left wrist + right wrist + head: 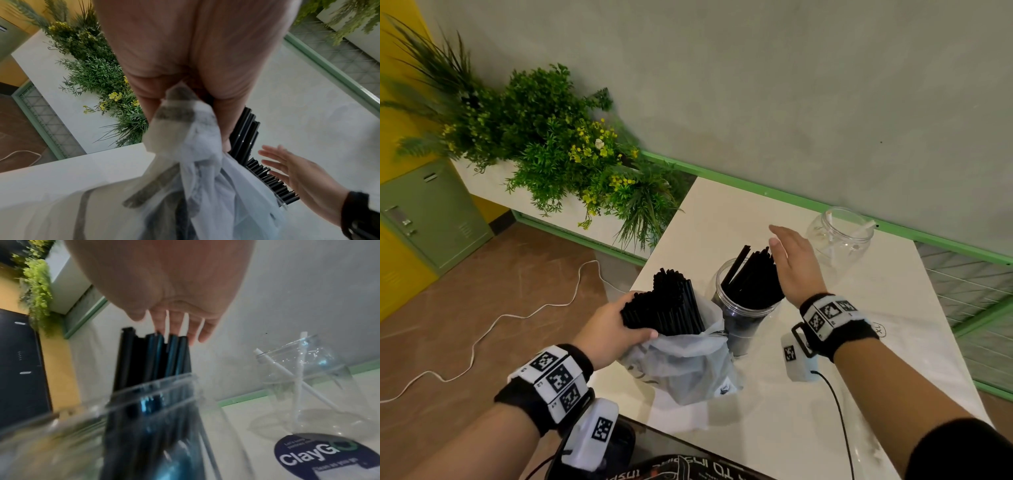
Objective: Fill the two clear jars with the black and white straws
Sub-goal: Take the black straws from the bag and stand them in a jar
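My left hand (616,325) grips a thick bundle of black straws (671,305) sticking out of a crumpled clear plastic bag (688,363) at the table's near left corner. In the left wrist view the bag (197,146) bunches under the palm beside the black straws (244,134). A clear jar (743,308) right of the bag holds many black straws (753,277) leaning right. My right hand (791,260) hovers open, fingers straight, at the tops of those straws (152,356). A second clear jar (842,236) farther right holds a few white straws (298,378).
The white table (825,394) has a round dark sticker (320,456) near the far jar. A planter of green foliage (551,147) stands beyond the table's left edge. A white cable (493,322) snakes over the brown floor. A grey wall lies behind.
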Motion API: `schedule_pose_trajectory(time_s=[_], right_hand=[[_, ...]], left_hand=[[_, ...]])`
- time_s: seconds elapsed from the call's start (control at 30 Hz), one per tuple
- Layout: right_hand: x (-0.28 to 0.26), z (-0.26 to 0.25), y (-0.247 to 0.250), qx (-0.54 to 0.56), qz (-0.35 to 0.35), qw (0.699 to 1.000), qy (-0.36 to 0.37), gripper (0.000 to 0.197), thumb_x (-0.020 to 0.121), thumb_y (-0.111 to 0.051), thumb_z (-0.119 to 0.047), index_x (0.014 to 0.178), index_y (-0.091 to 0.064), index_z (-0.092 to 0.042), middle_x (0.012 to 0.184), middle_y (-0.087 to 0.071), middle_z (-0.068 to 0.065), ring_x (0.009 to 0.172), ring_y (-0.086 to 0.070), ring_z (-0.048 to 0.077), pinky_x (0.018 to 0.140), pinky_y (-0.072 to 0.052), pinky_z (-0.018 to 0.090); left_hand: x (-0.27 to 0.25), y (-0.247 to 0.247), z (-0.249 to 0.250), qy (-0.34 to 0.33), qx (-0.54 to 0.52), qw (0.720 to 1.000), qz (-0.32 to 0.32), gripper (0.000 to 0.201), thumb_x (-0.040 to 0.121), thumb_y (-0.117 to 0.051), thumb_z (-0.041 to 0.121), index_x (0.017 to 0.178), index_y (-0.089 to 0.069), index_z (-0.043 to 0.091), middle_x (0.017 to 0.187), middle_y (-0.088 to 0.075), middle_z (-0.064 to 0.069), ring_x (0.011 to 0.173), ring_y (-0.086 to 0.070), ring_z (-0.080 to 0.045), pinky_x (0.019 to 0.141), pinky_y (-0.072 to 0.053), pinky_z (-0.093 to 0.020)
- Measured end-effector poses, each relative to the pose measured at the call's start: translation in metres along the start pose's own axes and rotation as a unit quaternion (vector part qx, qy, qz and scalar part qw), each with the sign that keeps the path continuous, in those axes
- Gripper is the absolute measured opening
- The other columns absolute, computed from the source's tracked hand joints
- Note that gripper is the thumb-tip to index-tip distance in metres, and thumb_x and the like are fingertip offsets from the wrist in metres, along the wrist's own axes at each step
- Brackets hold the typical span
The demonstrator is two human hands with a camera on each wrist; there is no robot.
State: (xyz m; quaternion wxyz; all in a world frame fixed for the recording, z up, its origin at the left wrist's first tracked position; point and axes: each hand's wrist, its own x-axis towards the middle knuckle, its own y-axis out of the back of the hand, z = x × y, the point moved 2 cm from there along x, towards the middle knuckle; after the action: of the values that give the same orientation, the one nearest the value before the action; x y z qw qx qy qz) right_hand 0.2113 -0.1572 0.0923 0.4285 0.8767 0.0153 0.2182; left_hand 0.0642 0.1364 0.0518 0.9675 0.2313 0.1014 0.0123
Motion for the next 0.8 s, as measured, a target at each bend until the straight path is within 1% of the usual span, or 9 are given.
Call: schedule_pose_trajectory(time_s=[0.07,0.13,0.23,0.3,0.4,0.47,0.57,0.67,0.8], right_hand=[[-0.023,-0.001,0.006,0.003,-0.018,0.999,0.048,0.059,0.096,-0.031,-0.050,0.143,-0.039,-0.015,0.146,-0.041,0.003,0.134,-0.033,0.017,0.110,-0.020,0.026],[-0.041,0.005,0.002,-0.044,-0.068,0.992,0.095,0.072,0.092,-0.034,-0.061,0.147,-0.029,-0.016,0.152,-0.030,0.000,0.139,-0.025,0.014,0.113,-0.018,0.029],[-0.045,0.012,-0.007,-0.086,-0.110,0.984,0.110,0.084,0.087,-0.034,-0.071,0.149,-0.023,-0.016,0.156,-0.020,0.000,0.143,-0.019,0.015,0.117,-0.017,0.032],[-0.034,0.008,-0.011,-0.086,-0.123,0.984,0.096,0.086,0.085,-0.038,-0.070,0.150,-0.020,-0.018,0.158,-0.017,-0.001,0.144,-0.015,0.014,0.117,-0.014,0.031],[-0.013,-0.001,-0.019,-0.063,-0.164,0.982,0.065,0.079,0.089,-0.049,-0.059,0.151,-0.016,-0.024,0.158,-0.014,-0.004,0.143,-0.014,0.013,0.116,-0.015,0.029],[-0.002,-0.007,-0.025,-0.046,-0.180,0.981,0.064,0.074,0.088,-0.052,-0.056,0.149,-0.022,-0.028,0.155,-0.023,-0.001,0.140,-0.023,0.018,0.115,-0.023,0.035],[0.004,-0.015,-0.036,-0.055,-0.165,0.981,0.081,0.062,0.087,-0.058,-0.052,0.141,-0.041,-0.027,0.136,-0.043,0.004,0.122,-0.040,0.024,0.105,-0.036,0.037],[0.007,-0.020,-0.044,-0.057,-0.101,0.991,0.072,0.043,0.087,-0.064,-0.042,0.120,-0.060,-0.016,0.113,-0.055,0.006,0.104,-0.048,0.025,0.094,-0.042,0.038],[0.016,-0.032,-0.040,-0.060,-0.024,0.993,0.102,0.029,0.086,-0.067,-0.034,0.099,-0.067,-0.008,0.094,-0.060,0.007,0.090,-0.052,0.026,0.081,-0.042,0.032]], left_hand=[[-0.001,0.001,0.000,-0.003,-0.001,1.000,0.001,0.049,0.073,-0.080,0.014,0.104,-0.055,0.043,0.105,-0.068,0.009,0.099,-0.062,-0.007,0.079,-0.046,-0.020],[-0.001,0.002,-0.001,-0.004,0.001,1.000,0.003,0.051,0.073,-0.081,0.014,0.101,-0.053,0.046,0.105,-0.068,0.009,0.100,-0.062,-0.010,0.082,-0.047,-0.025],[0.000,0.002,0.000,0.000,0.003,1.000,0.004,0.051,0.073,-0.081,0.015,0.100,-0.053,0.047,0.104,-0.068,0.008,0.100,-0.062,-0.011,0.084,-0.048,-0.027],[0.000,0.001,0.000,0.003,0.001,1.000,0.000,0.049,0.072,-0.081,0.016,0.105,-0.056,0.042,0.105,-0.069,0.007,0.101,-0.063,-0.011,0.087,-0.050,-0.029],[0.000,0.002,0.001,0.008,0.000,1.000,-0.004,0.049,0.073,-0.081,0.017,0.110,-0.057,0.038,0.105,-0.069,0.007,0.100,-0.064,-0.012,0.090,-0.051,-0.033],[-0.002,0.002,0.003,0.005,0.001,1.000,-0.003,0.049,0.073,-0.081,0.015,0.106,-0.056,0.041,0.105,-0.069,0.008,0.100,-0.063,-0.010,0.088,-0.050,-0.031],[-0.005,0.001,0.006,0.003,-0.001,1.000,-0.001,0.049,0.074,-0.080,0.013,0.112,-0.057,0.034,0.105,-0.068,0.010,0.099,-0.063,-0.007,0.082,-0.049,-0.023],[-0.006,0.001,0.007,0.007,-0.001,1.000,0.001,0.050,0.074,-0.079,0.013,0.115,-0.057,0.030,0.104,-0.068,0.010,0.097,-0.063,-0.006,0.075,-0.046,-0.016],[-0.006,0.001,0.007,0.005,-0.003,1.000,0.001,0.050,0.074,-0.079,0.013,0.115,-0.056,0.032,0.105,-0.067,0.011,0.099,-0.062,-0.005,0.077,-0.046,-0.017]])
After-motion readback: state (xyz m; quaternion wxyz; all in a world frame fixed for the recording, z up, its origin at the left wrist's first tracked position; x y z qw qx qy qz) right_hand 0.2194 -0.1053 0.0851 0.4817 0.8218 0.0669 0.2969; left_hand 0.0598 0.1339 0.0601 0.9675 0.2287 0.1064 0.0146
